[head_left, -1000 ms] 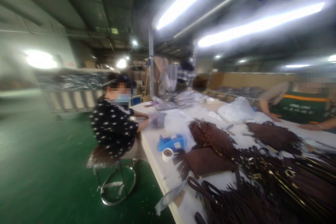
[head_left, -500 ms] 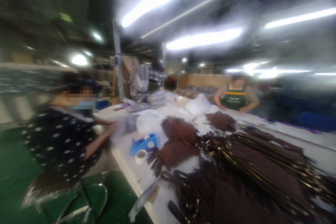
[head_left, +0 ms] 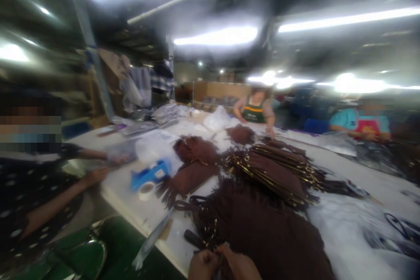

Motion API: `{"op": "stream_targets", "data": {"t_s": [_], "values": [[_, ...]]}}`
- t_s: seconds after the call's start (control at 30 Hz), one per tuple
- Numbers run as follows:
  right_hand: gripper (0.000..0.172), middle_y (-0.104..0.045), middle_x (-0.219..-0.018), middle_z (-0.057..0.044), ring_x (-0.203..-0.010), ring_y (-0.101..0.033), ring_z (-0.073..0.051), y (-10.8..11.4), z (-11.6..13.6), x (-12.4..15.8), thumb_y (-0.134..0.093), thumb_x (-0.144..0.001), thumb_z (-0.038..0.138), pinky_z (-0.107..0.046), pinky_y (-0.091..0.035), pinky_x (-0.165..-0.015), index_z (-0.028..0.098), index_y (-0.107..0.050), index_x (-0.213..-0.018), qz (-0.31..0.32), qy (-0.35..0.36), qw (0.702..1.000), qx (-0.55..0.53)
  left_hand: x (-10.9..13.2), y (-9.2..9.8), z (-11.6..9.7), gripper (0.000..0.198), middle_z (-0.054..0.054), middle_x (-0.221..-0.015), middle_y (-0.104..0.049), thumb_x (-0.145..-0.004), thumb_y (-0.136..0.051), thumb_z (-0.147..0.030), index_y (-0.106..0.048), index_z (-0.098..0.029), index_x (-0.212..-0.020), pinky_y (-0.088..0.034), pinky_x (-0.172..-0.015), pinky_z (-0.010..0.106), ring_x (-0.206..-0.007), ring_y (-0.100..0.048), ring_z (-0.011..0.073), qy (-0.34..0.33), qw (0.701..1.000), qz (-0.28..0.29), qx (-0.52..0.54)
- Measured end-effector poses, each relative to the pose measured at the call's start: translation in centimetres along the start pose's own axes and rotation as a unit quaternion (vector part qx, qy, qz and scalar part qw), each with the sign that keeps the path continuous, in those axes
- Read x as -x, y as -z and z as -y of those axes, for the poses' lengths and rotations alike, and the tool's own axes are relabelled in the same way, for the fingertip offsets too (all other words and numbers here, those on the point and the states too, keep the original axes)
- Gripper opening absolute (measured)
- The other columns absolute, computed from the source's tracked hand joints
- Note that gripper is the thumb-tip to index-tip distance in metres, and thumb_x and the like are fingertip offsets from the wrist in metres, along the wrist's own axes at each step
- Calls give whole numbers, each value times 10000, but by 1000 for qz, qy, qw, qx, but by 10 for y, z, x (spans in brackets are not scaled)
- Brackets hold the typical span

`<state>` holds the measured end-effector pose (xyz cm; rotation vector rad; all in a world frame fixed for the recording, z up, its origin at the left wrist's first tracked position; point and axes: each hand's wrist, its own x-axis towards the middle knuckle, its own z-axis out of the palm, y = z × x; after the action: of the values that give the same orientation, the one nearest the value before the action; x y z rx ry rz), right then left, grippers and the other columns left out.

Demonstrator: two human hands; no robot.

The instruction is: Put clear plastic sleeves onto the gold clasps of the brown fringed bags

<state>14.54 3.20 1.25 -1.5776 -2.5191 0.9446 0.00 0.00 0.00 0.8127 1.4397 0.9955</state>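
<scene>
Two hands: the left hand (head_left: 202,265) and the right hand (head_left: 241,267) show only partly at the bottom edge of the view, close together and almost touching.
Hand state: both have fingers curled inward over the near edge of the brown fringed bag (head_left: 259,232); blur and the frame edge hide the fingertips, so I cannot tell whether either one truly pinches the material.
Bag position: it lies flat on the white table (head_left: 348,170), spreading away from both hands, its near hem right at the knuckles.
Step in hand: by my reading, the hands work on the bag's near edge, at its fringe or trim.
Next move calls for: likely a sure pinch on the soft edge with one hand steadying, since the fringe is loose and tangles easily.
Dark strap: one (head_left: 193,239), just left of the left hand.
Stack with gold chains: one (head_left: 278,170), beyond the hands and well apart; its bags are too blurred to count.
Single fringed pieces: about three, far ahead and left of the hands.
Blue tape dispenser: one (head_left: 149,174), far left of the left hand.
Tape roll: one (head_left: 146,190), just beside the dispenser.
Other people: three at the table, one to the left, one across, one far right.
</scene>
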Motion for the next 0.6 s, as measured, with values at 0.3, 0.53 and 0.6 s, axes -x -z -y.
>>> {"op": "stream_targets", "data": {"t_s": [0.3, 0.53, 0.6], "values": [[335, -718, -926, -44, -881, -673, -181, 21, 2, 19, -395, -859, 171, -252, -468, -763, 211, -565, -1144, -46, 112, 982, -147, 13, -8, -7, 326, 9, -520, -591, -549, -765, -416, -612, -140, -633, -323, -537, 261, -491, -479, 118, 80, 987, -3, 141], [252, -734, -824, -44, -789, -710, -220, 10, 5, 13, -378, -912, 234, -253, -434, -624, 227, -551, -1095, -63, 62, 994, -60, 11, -6, -11, 285, 23, -555, -603, -569, -755, -377, -638, -134, -661, -349, -558, 274, -520, -509, 135, 77, 990, -28, 118], [273, -737, -778, -41, -739, -717, -243, -2, -4, 12, -344, -926, 245, -270, -423, -563, 251, -546, -1108, -62, 58, 996, -40, 11, -5, -8, 283, 35, -552, -599, -573, -738, -402, -641, -142, -629, -372, -569, 302, -515, -506, 152, 60, 993, -48, 91]]}}
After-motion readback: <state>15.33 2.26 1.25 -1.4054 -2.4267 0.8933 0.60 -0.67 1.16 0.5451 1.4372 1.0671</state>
